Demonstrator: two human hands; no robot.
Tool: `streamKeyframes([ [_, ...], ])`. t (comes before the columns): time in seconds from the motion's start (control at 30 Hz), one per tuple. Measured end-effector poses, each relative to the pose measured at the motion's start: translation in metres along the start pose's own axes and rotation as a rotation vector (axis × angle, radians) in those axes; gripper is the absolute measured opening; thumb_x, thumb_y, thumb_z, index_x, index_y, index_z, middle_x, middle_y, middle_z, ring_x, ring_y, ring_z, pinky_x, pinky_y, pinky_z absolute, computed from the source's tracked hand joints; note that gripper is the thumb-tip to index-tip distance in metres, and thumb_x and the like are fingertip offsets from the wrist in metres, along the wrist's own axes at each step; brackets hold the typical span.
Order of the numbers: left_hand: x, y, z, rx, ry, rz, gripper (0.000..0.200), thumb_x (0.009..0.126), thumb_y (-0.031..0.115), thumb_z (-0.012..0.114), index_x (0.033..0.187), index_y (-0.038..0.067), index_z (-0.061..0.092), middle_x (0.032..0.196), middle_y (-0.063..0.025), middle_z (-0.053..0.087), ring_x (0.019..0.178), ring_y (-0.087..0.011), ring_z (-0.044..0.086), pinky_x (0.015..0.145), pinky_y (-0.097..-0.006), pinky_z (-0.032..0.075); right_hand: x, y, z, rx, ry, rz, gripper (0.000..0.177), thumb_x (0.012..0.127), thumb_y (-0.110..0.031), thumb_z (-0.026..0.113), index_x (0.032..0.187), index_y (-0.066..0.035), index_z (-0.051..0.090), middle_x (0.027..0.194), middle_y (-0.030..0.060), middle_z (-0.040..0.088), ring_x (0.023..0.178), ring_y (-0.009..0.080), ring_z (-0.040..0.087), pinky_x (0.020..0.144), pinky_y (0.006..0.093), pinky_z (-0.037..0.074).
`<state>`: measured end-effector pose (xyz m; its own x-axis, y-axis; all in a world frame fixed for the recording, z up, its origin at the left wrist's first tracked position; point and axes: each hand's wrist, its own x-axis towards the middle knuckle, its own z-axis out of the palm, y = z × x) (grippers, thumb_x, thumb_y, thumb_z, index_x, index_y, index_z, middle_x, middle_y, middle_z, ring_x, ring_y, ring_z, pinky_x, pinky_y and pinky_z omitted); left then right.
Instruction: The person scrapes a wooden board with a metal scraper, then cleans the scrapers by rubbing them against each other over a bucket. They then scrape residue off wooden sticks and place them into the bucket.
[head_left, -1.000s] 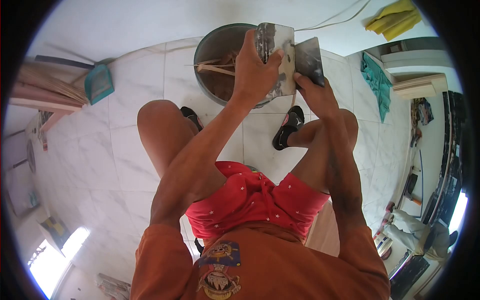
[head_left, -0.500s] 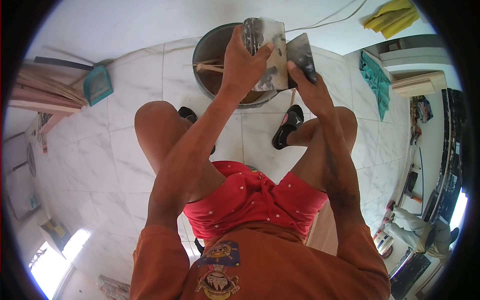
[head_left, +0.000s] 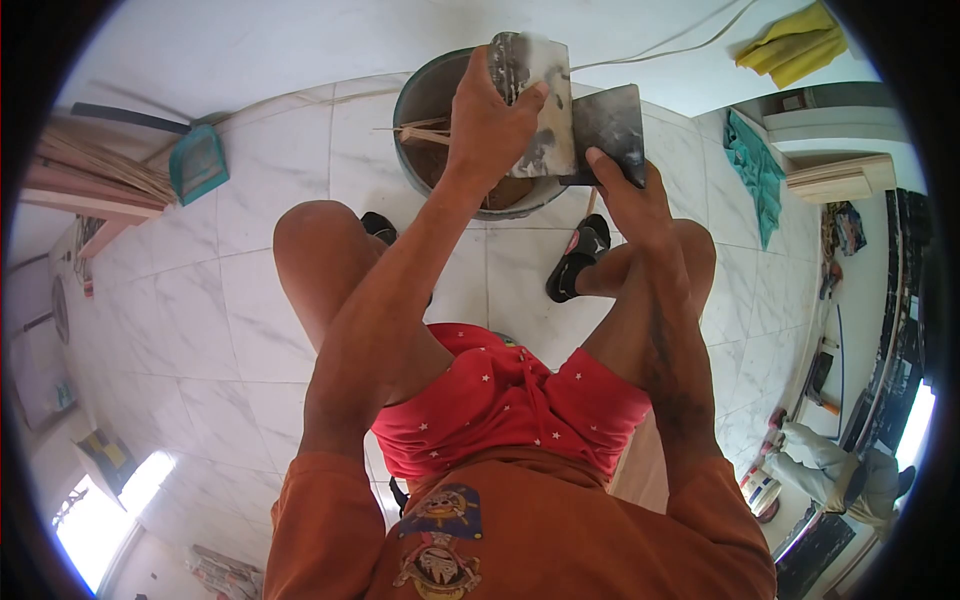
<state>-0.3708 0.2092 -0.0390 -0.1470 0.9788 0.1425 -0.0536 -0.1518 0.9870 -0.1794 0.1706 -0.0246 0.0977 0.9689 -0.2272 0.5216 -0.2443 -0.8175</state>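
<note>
My left hand (head_left: 490,130) is closed around a wide putty scraper (head_left: 552,120), its pale face marked with dark smears and its left edge thick and dark. My thumb presses on that face. In my right hand (head_left: 632,200) is a second, darker flat scraper (head_left: 615,115), pinched at its lower corner with the thumb on top. The two blades meet or overlap near the first one's right edge. Both are above a round tub (head_left: 408,95), where thin sticks (head_left: 425,133) and brown material partly show behind my left hand.
A teal dustpan (head_left: 198,165) and stacked wood strips (head_left: 110,170) are at the left. To the right are a teal cloth (head_left: 752,170), pale boards (head_left: 840,178) and a hammer (head_left: 822,385). A yellow cloth (head_left: 795,45) and a cable (head_left: 660,55) are at the top.
My right hand has turned the darker scraper so its flat face shows more broadly, and its top corner has swung right. The left hand's scraper has hardly moved.
</note>
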Motion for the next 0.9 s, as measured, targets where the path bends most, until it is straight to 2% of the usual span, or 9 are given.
streamKeyframes([
  [0.03, -0.002, -0.003, 0.002, 0.015, 0.008, 0.023, 0.044, 0.086, 0.011, 0.071, 0.122, -0.005, 0.053, 0.107, -0.0194, 0.069, 0.099, -0.0285, 0.067, 0.09, -0.0379, 0.051, -0.002, 0.0, 0.003, 0.008, 0.038, -0.05, 0.049, 0.09, -0.048, 0.067, 0.095, 0.001, 0.069, 0.073, 0.003, 0.062, 0.069, 0.0129, 0.056, 0.064, 0.0294, 0.047],
  [0.1, -0.005, -0.005, 0.009, 0.044, 0.015, 0.073, 0.043, 0.086, 0.011, 0.071, 0.121, -0.005, 0.053, 0.106, -0.0188, 0.069, 0.098, -0.0285, 0.068, 0.09, -0.0382, 0.051, 0.009, -0.002, 0.003, 0.013, -0.035, 0.019, 0.051, 0.09, -0.05, 0.065, 0.093, 0.001, 0.068, 0.07, 0.0033, 0.06, 0.065, 0.0148, 0.056, 0.062, 0.0308, 0.046],
  [0.23, -0.006, 0.011, 0.004, 0.01, -0.033, 0.049, 0.044, 0.085, 0.011, 0.071, 0.122, -0.004, 0.052, 0.105, -0.0202, 0.069, 0.097, -0.0289, 0.068, 0.09, -0.0386, 0.05, 0.004, -0.01, -0.004, -0.107, -0.076, 0.029, 0.056, 0.091, -0.053, 0.06, 0.091, 0.002, 0.066, 0.067, 0.0049, 0.058, 0.062, 0.0175, 0.056, 0.06, 0.0335, 0.047],
  [0.33, -0.011, 0.014, -0.002, 0.063, -0.028, 0.064, 0.046, 0.085, 0.013, 0.072, 0.122, -0.004, 0.052, 0.105, -0.0216, 0.069, 0.097, -0.03, 0.068, 0.09, -0.0389, 0.05, -0.01, -0.004, 0.003, -0.145, -0.003, -0.145, 0.058, 0.091, -0.055, 0.059, 0.09, 0.003, 0.065, 0.067, 0.0049, 0.057, 0.06, 0.0174, 0.055, 0.057, 0.0346, 0.046],
  [0.43, -0.015, 0.007, 0.003, 0.115, -0.058, 0.113, 0.047, 0.085, 0.015, 0.072, 0.122, -0.006, 0.052, 0.104, -0.0224, 0.069, 0.096, -0.0312, 0.068, 0.089, -0.039, 0.051, 0.007, -0.01, -0.009, -0.243, -0.187, 0.009, 0.058, 0.092, -0.055, 0.06, 0.097, 0.003, 0.066, 0.074, 0.0076, 0.062, 0.069, 0.0189, 0.059, 0.065, 0.0338, 0.048],
  [0.53, -0.009, -0.001, 0.0, 0.115, -0.035, 0.131, 0.046, 0.086, 0.016, 0.072, 0.121, -0.006, 0.052, 0.104, -0.0225, 0.069, 0.096, -0.0319, 0.068, 0.089, -0.0391, 0.051, 0.015, -0.009, -0.009, -0.212, -0.258, 0.017, 0.059, 0.094, -0.054, 0.06, 0.107, 0.003, 0.067, 0.083, 0.0095, 0.065, 0.081, 0.0205, 0.061, 0.076, 0.0338, 0.049],
  [0.63, -0.009, -0.002, -0.002, 0.134, -0.015, 0.139, 0.045, 0.086, 0.015, 0.072, 0.12, -0.006, 0.052, 0.105, -0.0219, 0.069, 0.096, -0.0314, 0.068, 0.088, -0.0391, 0.051, 0.007, -0.005, -0.001, -0.115, -0.225, -0.085, 0.058, 0.095, -0.053, 0.06, 0.112, 0.002, 0.067, 0.087, 0.0099, 0.066, 0.086, 0.0199, 0.06, 0.082, 0.0335, 0.048],
  [0.73, -0.009, 0.001, -0.004, 0.064, -0.041, 0.096, 0.043, 0.085, 0.015, 0.072, 0.118, -0.006, 0.053, 0.105, -0.0208, 0.069, 0.096, -0.0307, 0.068, 0.087, -0.0392, 0.051, -0.003, -0.012, 0.004, 0.005, -0.165, -0.193, 0.057, 0.095, -0.053, 0.06, 0.11, 0.002, 0.068, 0.085, 0.0081, 0.065, 0.083, 0.0175, 0.058, 0.079, 0.033, 0.048],
  [0.9, -0.007, -0.004, -0.003, 0.045, -0.014, 0.075, 0.04, 0.085, 0.014, 0.072, 0.116, -0.004, 0.054, 0.102, -0.0192, 0.069, 0.094, -0.03, 0.068, 0.086, -0.0394, 0.051, -0.003, -0.017, 0.001, -0.07, -0.118, -0.088, 0.056, 0.097, -0.052, 0.059, 0.107, 0.002, 0.068, 0.083, 0.0076, 0.065, 0.08, 0.0166, 0.056, 0.078, 0.0326, 0.047],
])
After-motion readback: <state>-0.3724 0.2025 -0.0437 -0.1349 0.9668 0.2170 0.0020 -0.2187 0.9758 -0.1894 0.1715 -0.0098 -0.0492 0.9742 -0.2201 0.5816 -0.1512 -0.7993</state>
